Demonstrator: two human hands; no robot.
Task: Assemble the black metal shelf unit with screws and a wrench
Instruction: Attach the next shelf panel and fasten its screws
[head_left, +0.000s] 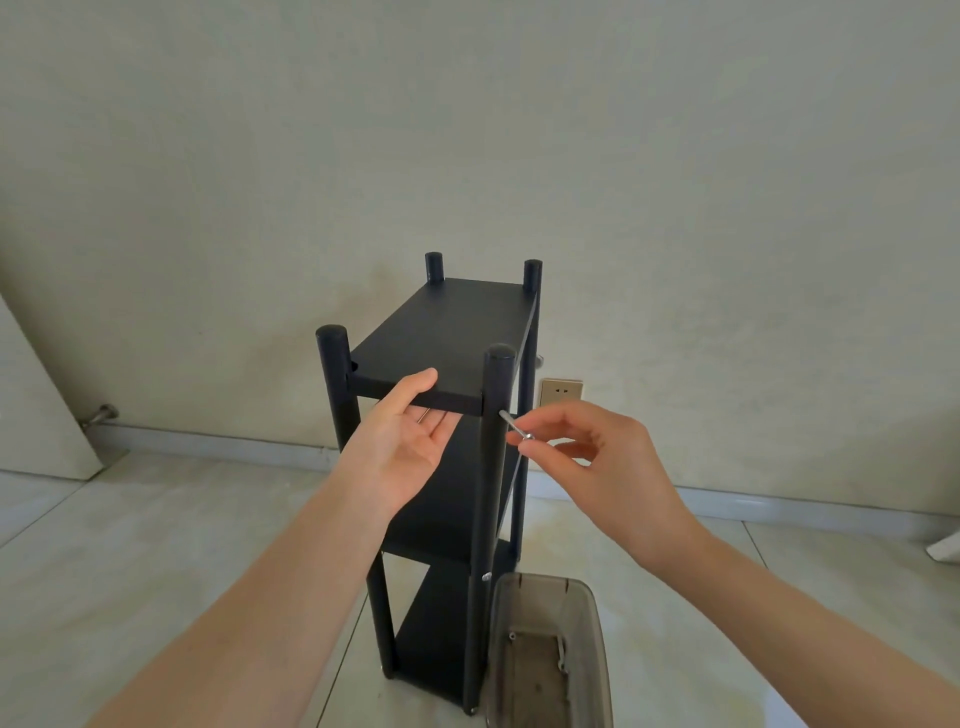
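Right hand pinching a silver wrench at the shelf unit's near right post

Nearest, below the grip, a smoky translucent bin (550, 654) is cut off by the frame's bottom edge; the small metal bits inside are too small to name. The right hand (597, 457) pinches the wrench (515, 425) between thumb and fingertips, its far tip touching the post (496, 415) just under the top shelf (447, 332); any screw there is hidden. Left of the grip, the left hand (410, 441) lies spread, palm up, fingers tucked under the shelf's front edge. Beyond, a wall socket (562, 391).
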